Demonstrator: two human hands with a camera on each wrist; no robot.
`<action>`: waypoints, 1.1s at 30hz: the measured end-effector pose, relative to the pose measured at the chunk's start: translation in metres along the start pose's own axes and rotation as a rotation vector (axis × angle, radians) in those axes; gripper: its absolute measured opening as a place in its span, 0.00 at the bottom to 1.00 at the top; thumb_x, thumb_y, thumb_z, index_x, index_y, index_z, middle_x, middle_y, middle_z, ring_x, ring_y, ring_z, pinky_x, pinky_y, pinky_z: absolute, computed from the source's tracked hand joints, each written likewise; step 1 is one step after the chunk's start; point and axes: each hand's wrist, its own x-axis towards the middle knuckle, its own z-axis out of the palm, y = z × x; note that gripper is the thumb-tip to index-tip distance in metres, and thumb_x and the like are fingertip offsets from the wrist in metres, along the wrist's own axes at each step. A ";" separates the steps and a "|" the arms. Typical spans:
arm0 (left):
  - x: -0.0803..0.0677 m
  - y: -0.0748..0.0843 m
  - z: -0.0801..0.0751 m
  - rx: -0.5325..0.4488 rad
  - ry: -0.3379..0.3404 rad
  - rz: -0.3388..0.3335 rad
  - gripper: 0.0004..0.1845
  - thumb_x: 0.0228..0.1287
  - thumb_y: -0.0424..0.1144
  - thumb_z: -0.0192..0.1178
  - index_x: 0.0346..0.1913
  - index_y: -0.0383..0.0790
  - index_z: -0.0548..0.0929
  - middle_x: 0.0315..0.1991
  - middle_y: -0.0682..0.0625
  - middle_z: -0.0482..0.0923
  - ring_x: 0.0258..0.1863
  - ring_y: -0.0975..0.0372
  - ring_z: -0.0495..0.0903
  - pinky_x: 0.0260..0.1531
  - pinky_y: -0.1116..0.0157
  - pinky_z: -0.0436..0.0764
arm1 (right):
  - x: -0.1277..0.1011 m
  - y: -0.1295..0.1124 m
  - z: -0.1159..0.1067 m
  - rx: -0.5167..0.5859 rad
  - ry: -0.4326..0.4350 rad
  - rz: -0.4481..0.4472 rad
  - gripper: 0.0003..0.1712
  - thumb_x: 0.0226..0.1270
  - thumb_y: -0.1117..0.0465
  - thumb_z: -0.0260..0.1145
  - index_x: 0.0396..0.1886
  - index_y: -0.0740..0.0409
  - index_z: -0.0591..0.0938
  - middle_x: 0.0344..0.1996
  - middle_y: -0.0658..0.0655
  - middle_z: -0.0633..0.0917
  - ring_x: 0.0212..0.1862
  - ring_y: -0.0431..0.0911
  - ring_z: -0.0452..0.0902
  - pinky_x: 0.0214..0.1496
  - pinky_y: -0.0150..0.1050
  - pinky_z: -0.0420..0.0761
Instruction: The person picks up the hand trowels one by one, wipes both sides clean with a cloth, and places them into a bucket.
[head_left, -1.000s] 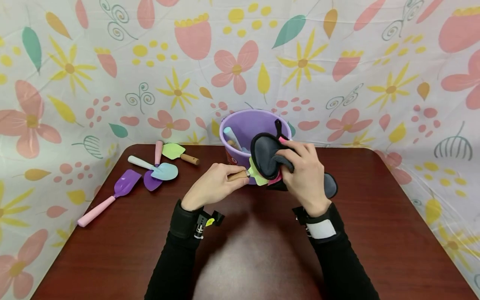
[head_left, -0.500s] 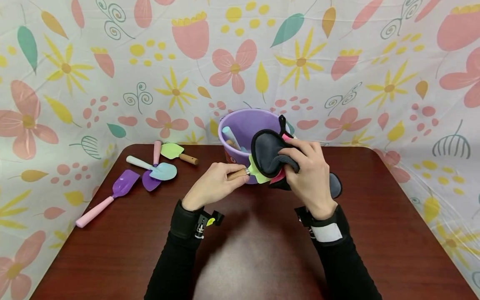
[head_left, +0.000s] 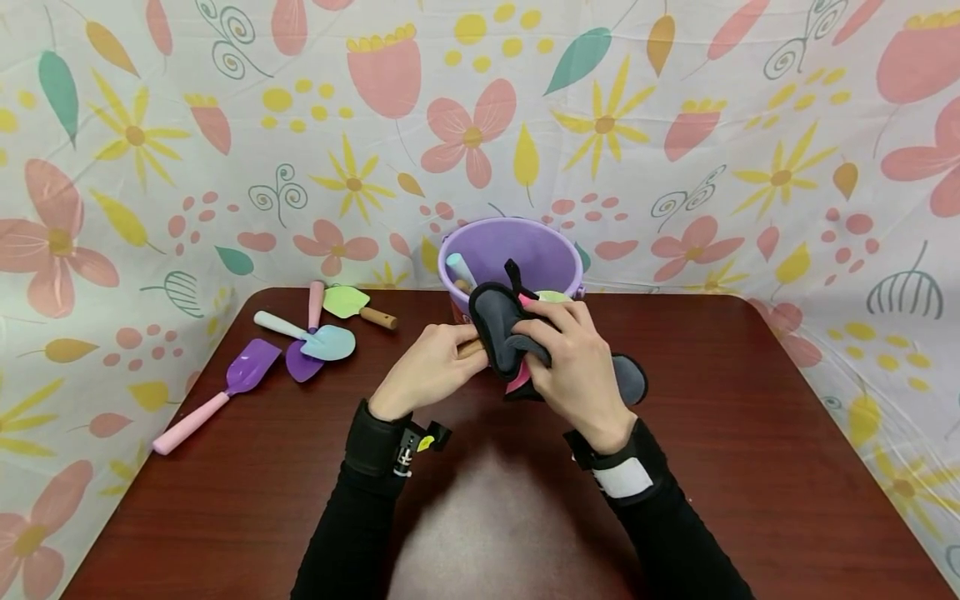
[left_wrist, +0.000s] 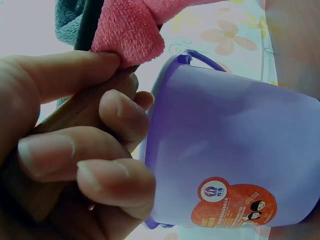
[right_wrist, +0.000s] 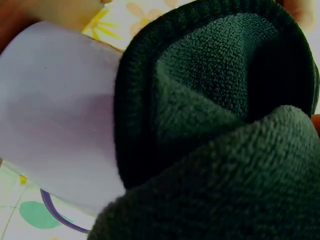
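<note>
Hands meet just in front of purple bucket. Left hand curled tight round wooden handle of a small trowel — blade hidden under the cloth. Right hand clamps grey cloth, pink underside, folded over the blade end, touching left fingertips. Bucket just beyond the grip — more toy shovels well off to the left.
</note>
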 end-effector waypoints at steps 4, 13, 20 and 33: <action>-0.001 -0.002 0.001 -0.036 -0.011 -0.002 0.06 0.71 0.47 0.57 0.43 0.59 0.85 0.18 0.60 0.64 0.18 0.69 0.64 0.23 0.66 0.66 | -0.002 0.004 0.001 -0.033 0.010 0.020 0.15 0.51 0.74 0.70 0.38 0.56 0.87 0.56 0.57 0.81 0.53 0.56 0.71 0.45 0.52 0.79; -0.001 -0.006 0.000 -0.044 -0.041 0.015 0.11 0.70 0.47 0.58 0.51 0.52 0.85 0.30 0.59 0.80 0.26 0.69 0.73 0.28 0.66 0.73 | 0.000 0.016 -0.005 -0.078 0.074 0.089 0.14 0.52 0.73 0.69 0.38 0.56 0.87 0.54 0.56 0.81 0.52 0.56 0.71 0.41 0.54 0.79; -0.001 -0.009 -0.001 -0.054 -0.057 0.011 0.13 0.70 0.47 0.59 0.53 0.48 0.85 0.42 0.61 0.83 0.36 0.69 0.77 0.38 0.65 0.77 | 0.000 0.024 -0.014 -0.087 0.093 0.196 0.12 0.56 0.70 0.67 0.40 0.55 0.87 0.54 0.57 0.81 0.51 0.57 0.71 0.38 0.59 0.78; -0.006 -0.002 -0.009 -0.203 -0.063 -0.003 0.19 0.69 0.47 0.61 0.59 0.44 0.81 0.51 0.56 0.83 0.43 0.68 0.81 0.41 0.63 0.78 | 0.006 0.033 -0.047 0.093 0.288 0.370 0.17 0.57 0.72 0.62 0.45 0.56 0.87 0.47 0.56 0.83 0.50 0.53 0.78 0.51 0.46 0.72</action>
